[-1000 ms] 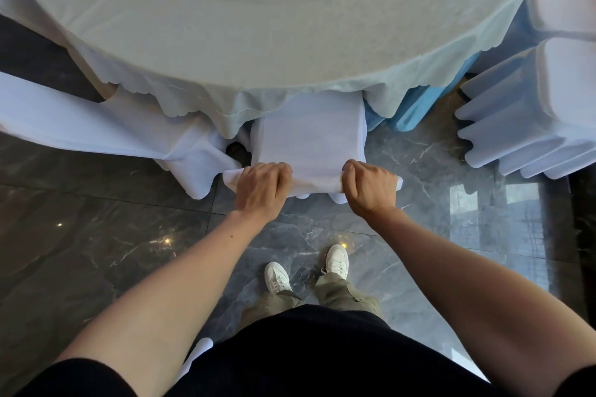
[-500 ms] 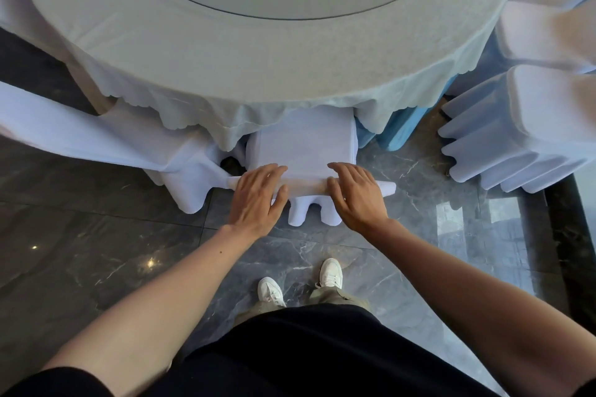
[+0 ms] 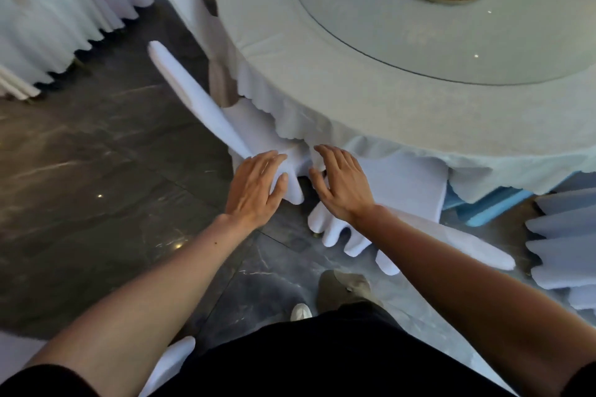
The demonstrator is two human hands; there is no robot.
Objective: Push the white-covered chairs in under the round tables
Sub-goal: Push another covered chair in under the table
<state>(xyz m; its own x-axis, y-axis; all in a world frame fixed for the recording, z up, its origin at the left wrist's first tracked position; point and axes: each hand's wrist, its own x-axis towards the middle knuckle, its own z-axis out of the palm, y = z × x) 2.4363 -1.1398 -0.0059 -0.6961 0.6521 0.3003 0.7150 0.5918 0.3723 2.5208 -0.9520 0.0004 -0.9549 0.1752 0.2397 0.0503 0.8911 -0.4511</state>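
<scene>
We see a white-covered chair point(image 3: 206, 113) at the left rim of the round table point(image 3: 322, 74), its back running up and away to the left from our left hand point(image 3: 254, 185) and its seat end tucked beneath the scalloped hem of the tablecloth point(image 3: 403, 145). A second chair point(image 3: 416, 190) sits just beside it to the right, below our right hand point(image 3: 342, 184) and forearm, its seat also partly under the cloth.

Both chairs wear loose white fabric covers with wavy hems hanging toward the dark marble floor point(image 3: 96, 171). The picture is blurred, so we cannot make out the seams.

Our left hand lies palm down on the lower end of the first chair's back, fingers spread and nearly flat, the thumb touching the cover's edge; it presses rather than grips. Our right hand is open too, fingers splayed and slightly curled, fingertips at the cloth where the two chairs meet; we cannot tell whether it touches. Neither hand is closed around anything.

More covered chairs point(image 3: 567, 235) stand at the right edge, and others at the upper left point(image 3: 48, 10).
</scene>
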